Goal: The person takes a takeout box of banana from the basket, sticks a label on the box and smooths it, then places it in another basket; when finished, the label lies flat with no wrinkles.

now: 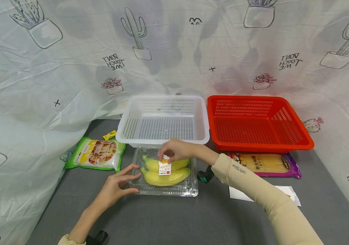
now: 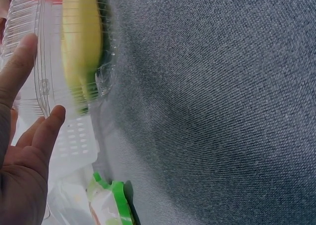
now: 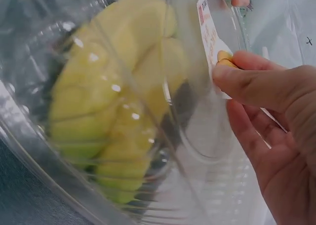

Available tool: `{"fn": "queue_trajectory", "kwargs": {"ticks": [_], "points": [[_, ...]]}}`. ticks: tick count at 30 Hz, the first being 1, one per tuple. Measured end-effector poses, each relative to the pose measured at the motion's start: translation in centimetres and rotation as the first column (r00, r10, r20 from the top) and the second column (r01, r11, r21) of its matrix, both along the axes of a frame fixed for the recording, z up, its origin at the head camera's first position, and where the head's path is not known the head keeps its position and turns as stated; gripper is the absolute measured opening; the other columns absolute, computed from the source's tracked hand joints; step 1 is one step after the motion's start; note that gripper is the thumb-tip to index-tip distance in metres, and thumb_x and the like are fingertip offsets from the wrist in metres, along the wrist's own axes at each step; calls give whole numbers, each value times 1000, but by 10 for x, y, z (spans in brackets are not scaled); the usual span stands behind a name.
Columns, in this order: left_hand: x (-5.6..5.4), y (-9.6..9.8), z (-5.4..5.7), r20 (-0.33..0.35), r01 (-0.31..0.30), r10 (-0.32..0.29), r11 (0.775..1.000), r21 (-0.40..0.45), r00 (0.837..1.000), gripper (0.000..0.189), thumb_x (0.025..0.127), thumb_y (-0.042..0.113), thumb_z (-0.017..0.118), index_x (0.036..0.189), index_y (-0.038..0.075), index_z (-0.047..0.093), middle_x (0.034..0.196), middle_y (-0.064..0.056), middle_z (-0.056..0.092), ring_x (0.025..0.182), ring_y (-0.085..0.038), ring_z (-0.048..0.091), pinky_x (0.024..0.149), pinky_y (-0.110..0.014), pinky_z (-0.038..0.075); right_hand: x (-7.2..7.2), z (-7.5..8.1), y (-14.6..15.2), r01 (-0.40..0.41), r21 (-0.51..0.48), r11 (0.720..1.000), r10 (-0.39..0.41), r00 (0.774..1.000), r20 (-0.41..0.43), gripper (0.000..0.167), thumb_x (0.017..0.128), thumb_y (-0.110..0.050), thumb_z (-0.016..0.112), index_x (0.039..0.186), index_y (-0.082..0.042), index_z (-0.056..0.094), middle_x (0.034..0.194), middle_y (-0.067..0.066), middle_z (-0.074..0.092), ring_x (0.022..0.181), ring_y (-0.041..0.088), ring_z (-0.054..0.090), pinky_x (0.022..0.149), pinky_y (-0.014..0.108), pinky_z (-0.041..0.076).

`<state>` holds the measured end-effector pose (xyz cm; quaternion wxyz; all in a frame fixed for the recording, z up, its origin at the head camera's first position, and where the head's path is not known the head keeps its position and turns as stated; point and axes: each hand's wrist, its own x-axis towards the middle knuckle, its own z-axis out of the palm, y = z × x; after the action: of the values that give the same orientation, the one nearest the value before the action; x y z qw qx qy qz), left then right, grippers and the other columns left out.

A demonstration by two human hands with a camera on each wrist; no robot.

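Note:
A clear plastic box [image 1: 149, 190] with its lid down lies on the grey cloth. Yellow bananas [image 1: 165, 177] show through the lid. At the box's left side, my left hand [image 1: 117, 185] has thumb and fingers spread, with fingertips touching the rim. Over the lid, my right hand [image 1: 175, 149] pinches the orange top of a small white printed label [image 1: 164, 168] between thumb and forefinger. In the right wrist view the label [image 3: 210, 32] stands up from the lid. The left wrist view shows fingertips [image 2: 58, 112] at the box's ridged edge.
Behind the box stand a white basket [image 1: 162, 141] and a red basket [image 1: 263, 147]. A green-edged food bag [image 1: 99, 154] and a small yellow packet [image 1: 109, 135] lie left. On the right are a purple-ended pasta pack [image 1: 272, 165] and white paper [image 1: 238, 194], partly behind my right sleeve.

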<state>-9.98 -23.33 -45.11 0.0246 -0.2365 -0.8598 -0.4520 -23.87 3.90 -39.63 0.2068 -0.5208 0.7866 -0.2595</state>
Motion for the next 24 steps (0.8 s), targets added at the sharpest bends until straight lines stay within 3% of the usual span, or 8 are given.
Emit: {"fn": "queue_trajectory", "kwargs": {"ticks": [3,5,8,10,14,17,21,24], "points": [[0,1,1,7,-1,1,1000,2,1000,50,66,9,83,113,-3,69,137,-14,52,126,-42,44,85,-40,52,3,-4,3,42,-66,997,-42,999,2,24,80,-3,77,102,-7,72,120,8,63,94,14,60,79,20,51],[0,1,1,13,-2,2,1000,6,1000,50,67,9,83,113,-3,69,138,-14,52,126,-42,43,85,-41,52,7,-8,6,98,-132,986,-95,995,32,26,79,-1,77,104,-5,71,118,9,63,96,17,60,83,22,52],[0,1,1,19,-2,2,1000,11,1000,51,67,10,83,114,-3,69,138,-13,52,126,-42,43,85,-41,51,15,-15,10,233,-254,939,-200,968,150,29,79,2,76,107,1,69,115,12,64,102,22,61,88,25,51],[0,1,0,21,-5,5,1000,10,1000,51,67,10,83,114,-2,69,138,-13,52,127,-41,43,86,-42,51,22,-19,11,337,-331,881,-250,927,278,31,81,5,72,111,7,65,115,19,63,107,30,61,91,28,50],[-1,-1,-1,27,-10,10,1000,10,1000,51,67,9,83,114,-1,69,138,-13,53,127,-40,43,86,-42,51,35,-24,11,510,-429,746,-252,812,526,31,87,8,64,117,14,58,118,32,58,114,43,56,93,30,50],[-1,-2,-3,41,-10,9,1000,17,999,51,67,10,84,115,-1,69,138,-13,52,128,-37,42,87,-40,51,41,-27,10,584,-440,682,-224,740,634,31,90,7,61,119,16,55,120,35,56,115,44,54,90,30,52],[-1,-2,-3,70,-10,8,1000,28,998,51,67,10,84,116,0,69,140,-11,51,131,-28,40,89,-37,50,46,-30,10,609,-414,677,-195,690,697,34,91,7,59,122,18,51,123,36,53,117,41,54,87,32,53],[0,-1,-2,78,-7,4,999,36,997,51,68,10,84,116,-1,69,141,-10,50,131,-21,39,90,-37,49,48,-31,9,602,-399,691,-195,688,700,34,92,6,58,123,17,50,126,36,51,119,39,54,88,34,52]]}}
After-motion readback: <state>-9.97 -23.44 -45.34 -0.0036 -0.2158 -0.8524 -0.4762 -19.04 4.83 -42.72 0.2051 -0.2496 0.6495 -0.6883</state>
